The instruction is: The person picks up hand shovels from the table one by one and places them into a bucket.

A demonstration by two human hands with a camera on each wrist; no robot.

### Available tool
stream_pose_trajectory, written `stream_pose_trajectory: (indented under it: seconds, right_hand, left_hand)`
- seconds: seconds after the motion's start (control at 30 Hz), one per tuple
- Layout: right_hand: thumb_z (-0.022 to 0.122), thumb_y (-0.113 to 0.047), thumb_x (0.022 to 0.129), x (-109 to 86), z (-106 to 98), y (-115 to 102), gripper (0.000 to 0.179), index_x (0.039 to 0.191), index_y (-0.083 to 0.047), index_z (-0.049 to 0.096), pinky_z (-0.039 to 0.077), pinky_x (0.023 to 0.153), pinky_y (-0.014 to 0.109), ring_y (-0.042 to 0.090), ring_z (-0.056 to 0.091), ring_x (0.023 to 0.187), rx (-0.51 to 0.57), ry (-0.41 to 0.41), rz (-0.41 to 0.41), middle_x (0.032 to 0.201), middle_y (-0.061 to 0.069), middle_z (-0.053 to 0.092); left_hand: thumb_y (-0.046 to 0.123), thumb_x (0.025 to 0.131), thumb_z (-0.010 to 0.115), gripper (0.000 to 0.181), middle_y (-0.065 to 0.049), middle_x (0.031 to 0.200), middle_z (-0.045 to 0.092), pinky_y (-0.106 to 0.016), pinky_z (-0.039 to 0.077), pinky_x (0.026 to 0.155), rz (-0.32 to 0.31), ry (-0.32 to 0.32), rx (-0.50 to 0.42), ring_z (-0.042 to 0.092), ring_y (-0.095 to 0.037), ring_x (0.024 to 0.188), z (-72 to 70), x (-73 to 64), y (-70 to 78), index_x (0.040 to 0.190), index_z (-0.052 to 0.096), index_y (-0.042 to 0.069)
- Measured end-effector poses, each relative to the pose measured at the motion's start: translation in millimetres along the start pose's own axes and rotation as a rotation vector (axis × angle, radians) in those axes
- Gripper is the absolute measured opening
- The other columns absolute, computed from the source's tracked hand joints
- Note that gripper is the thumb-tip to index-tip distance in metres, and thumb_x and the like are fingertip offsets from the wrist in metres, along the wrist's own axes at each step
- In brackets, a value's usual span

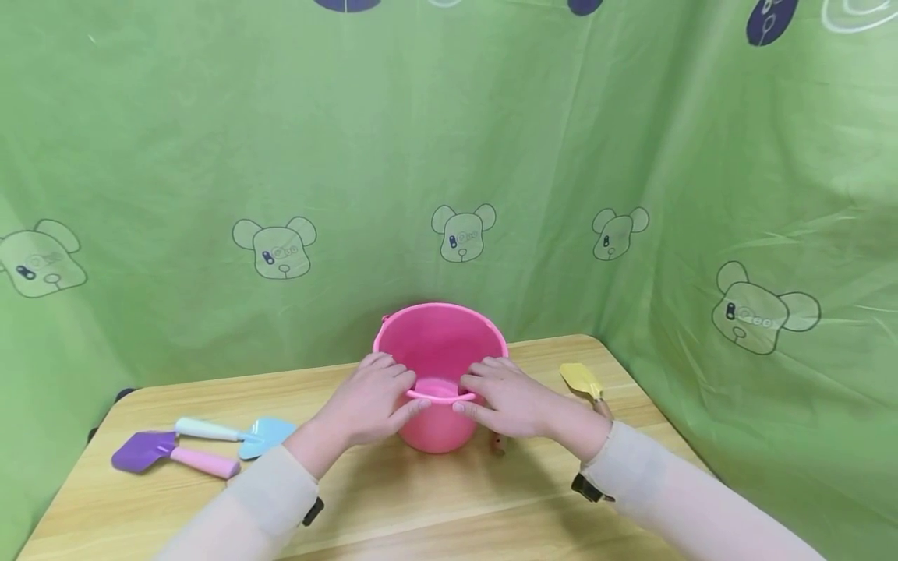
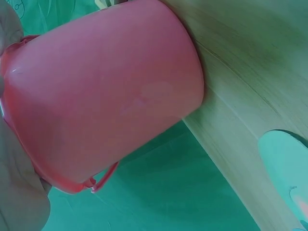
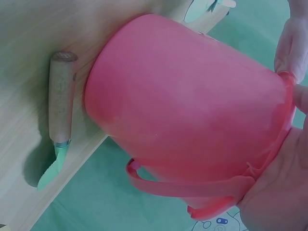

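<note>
A pink bucket (image 1: 438, 425) stands upright on the wooden table, its mouth facing up and toward me. My left hand (image 1: 372, 397) grips the left part of its near rim, fingers over the inside and thumb outside. On the right part of that rim, my right hand (image 1: 512, 396) holds on in the same way. Fingertips inside the bucket are partly hidden. The bucket's pink carrying handle (image 3: 187, 188) hangs down its outer wall in the right wrist view. Below my right hand, a small wooden end (image 1: 499, 444) shows beside the bucket's base.
On the left lie a purple trowel (image 1: 143, 450) with a pink grip and a light blue trowel (image 1: 266, 436) with a pale grip. A yellow trowel (image 1: 581, 379) with a wooden grip lies at the right, partly behind my forearm. Green curtains (image 1: 351, 156) surround the table.
</note>
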State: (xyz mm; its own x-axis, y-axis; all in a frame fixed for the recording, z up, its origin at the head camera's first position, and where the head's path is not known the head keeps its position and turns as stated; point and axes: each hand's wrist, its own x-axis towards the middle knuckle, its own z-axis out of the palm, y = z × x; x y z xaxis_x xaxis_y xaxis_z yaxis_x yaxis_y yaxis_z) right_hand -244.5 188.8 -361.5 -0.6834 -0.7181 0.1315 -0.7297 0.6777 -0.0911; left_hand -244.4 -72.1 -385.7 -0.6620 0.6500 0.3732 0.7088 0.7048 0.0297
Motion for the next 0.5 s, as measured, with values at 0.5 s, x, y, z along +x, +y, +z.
stream_pose_trajectory:
  seconds: [0.5]
  right_hand:
    - [0.056,-0.042,0.101,2.3,1.6,-0.5,0.022,0.091,-0.022,0.06,0.039,0.084,0.036,0.011,0.044,0.084,0.01,0.013,-0.013,0.082,-0.013,0.049]
  left_hand:
    - [0.053,0.099,0.05,0.037,0.008,0.077,0.048,-0.04,0.037,0.1,-0.006,-0.008,-0.016,0.048,-0.015,0.086,1.7,1.0,-2.3,0.085,0.055,0.019]
